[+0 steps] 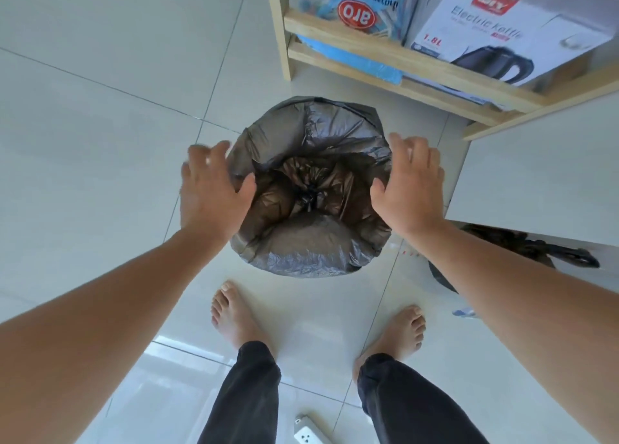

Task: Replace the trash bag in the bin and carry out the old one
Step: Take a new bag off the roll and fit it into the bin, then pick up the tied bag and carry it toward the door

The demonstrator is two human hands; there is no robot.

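Observation:
A round bin stands on the tiled floor in front of my bare feet, lined with a grey-black trash bag [311, 242] whose edge is folded down over the rim. The bag's knotted bottom [310, 196] shows deep inside. My left hand [214, 189] hovers over the bin's left rim, fingers spread, thumb near the plastic. My right hand [410, 185] is over the right rim, fingers apart, holding nothing. A tied dark trash bag [522, 246] lies on the floor to the right, partly hidden behind a white surface and my right forearm.
A wooden shelf [385, 47] stands just beyond the bin with an electric kettle box [509, 28] and a printed plastic package [355, 5]. A white counter edge [536, 189] juts in on the right. A power strip [308, 433] lies between my feet.

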